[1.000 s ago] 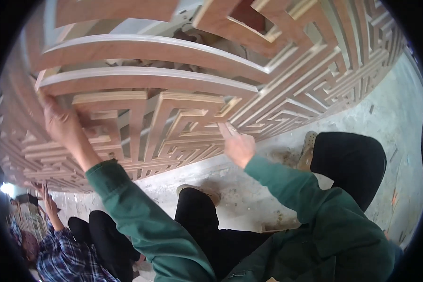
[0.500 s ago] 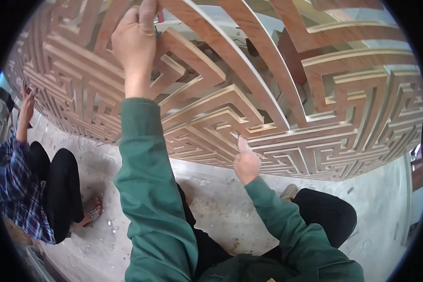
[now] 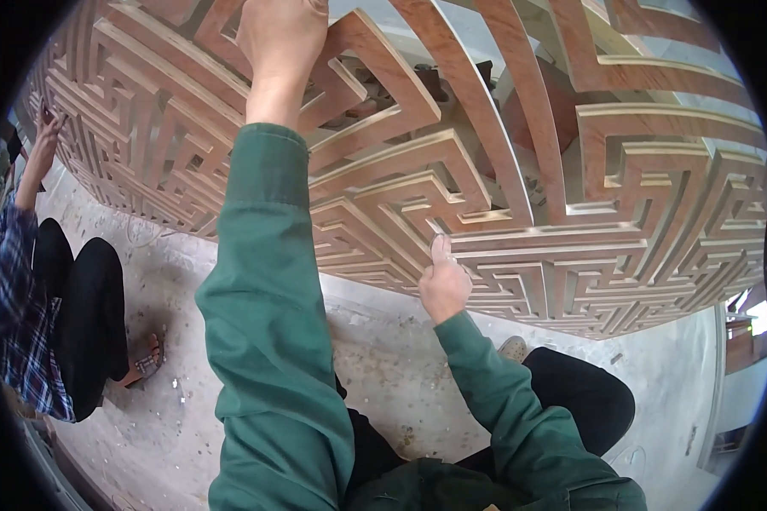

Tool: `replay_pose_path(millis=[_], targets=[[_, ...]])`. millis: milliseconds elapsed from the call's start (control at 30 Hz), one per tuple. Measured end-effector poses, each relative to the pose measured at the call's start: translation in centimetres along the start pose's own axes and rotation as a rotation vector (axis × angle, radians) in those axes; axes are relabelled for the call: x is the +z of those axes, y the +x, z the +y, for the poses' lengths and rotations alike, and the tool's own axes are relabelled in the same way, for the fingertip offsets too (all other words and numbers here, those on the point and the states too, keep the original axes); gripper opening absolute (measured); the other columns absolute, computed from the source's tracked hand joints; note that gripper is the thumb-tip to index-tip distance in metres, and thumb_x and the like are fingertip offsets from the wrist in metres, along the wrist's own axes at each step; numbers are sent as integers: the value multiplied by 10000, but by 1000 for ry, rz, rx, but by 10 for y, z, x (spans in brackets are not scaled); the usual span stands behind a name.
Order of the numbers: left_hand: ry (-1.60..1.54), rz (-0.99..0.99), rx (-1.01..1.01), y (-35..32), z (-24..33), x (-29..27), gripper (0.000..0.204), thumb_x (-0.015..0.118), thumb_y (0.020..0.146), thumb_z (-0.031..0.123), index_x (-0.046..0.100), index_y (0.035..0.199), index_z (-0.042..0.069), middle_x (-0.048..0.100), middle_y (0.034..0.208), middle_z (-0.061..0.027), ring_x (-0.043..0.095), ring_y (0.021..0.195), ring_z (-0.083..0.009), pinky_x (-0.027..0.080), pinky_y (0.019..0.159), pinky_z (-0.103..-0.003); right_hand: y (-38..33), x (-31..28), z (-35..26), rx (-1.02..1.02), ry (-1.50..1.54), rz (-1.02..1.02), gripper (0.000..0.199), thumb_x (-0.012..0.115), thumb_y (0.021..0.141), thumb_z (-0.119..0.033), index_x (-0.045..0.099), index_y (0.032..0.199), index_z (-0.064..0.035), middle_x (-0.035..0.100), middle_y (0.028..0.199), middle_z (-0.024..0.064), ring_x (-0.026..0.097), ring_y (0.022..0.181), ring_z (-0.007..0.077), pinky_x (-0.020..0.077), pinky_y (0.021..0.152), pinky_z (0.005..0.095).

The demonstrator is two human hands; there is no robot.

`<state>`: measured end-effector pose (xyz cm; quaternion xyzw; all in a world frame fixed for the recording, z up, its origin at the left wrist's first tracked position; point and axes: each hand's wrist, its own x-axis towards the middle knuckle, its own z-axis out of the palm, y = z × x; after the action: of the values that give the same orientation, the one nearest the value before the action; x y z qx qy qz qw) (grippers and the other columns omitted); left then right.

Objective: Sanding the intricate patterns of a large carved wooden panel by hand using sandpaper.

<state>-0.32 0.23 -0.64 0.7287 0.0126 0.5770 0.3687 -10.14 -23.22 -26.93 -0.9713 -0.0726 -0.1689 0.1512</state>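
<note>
A large wooden lattice panel (image 3: 477, 223) stands before me, cut through in a maze-like pattern, with reddish-brown faces and pale layered edges. At the top of the view my left hand (image 3: 283, 38) is closed around one of its bars; the fingertips are cut off or hidden. Lower down, near the middle, my right hand (image 3: 445, 281) touches the bars. Its fingers are curled, with one or two pointing up into a narrow slot. Whatever the right hand may pinch is too small to make out.
At the left, another person in a plaid shirt (image 3: 8, 294) squats by the same panel, a hand (image 3: 49, 128) on its bars. The pale concrete floor (image 3: 383, 349) is speckled with debris. Through the openings, dark objects (image 3: 430, 81) show behind the panel.
The view has shifted, so the panel's upper part appears farther right and my left hand higher. My right hand stays by the same slot, its fingers tilted slightly differently. Both hands keep contact.
</note>
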Motion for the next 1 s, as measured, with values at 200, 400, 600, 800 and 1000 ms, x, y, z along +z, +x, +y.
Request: replay_pose_path(millis=[200,400,600,800,1000], targets=[[9,35,32,2,-1,6,561,456,877,546,558,710,20,555,703,-210,561,696,-359,417,635,-408,-1,0,32,-83,474,105,525,462,736,-43,506,1258,-83,564,1142,216,611,899,351,481,796,402],[5,51,17,3,-2,7,537,466,877,522,554,712,19,556,703,-207,559,691,-361,414,634,-404,24,-64,59,-222,292,-603,512,463,761,-45,499,1268,-108,565,1140,204,578,968,364,459,831,400],[91,-113,-104,3,-9,7,601,368,861,632,631,974,103,629,887,-162,570,861,-342,431,786,-349,27,-159,74,-439,239,-839,459,439,791,-45,525,1238,-108,576,1125,205,562,981,386,455,839,429],[-6,-105,-135,1,-18,6,554,431,877,584,624,961,72,612,800,-106,556,783,-224,424,776,-311,29,-206,99,-413,172,-588,435,481,852,-73,459,1286,-96,516,1242,180,515,1084,361,449,870,400],[49,-10,-37,0,-10,10,570,419,853,625,628,836,96,607,784,-141,566,764,-336,433,684,-387,33,-203,85,-495,238,-303,545,462,724,62,506,1245,-95,504,1287,119,542,1086,317,464,895,357]])
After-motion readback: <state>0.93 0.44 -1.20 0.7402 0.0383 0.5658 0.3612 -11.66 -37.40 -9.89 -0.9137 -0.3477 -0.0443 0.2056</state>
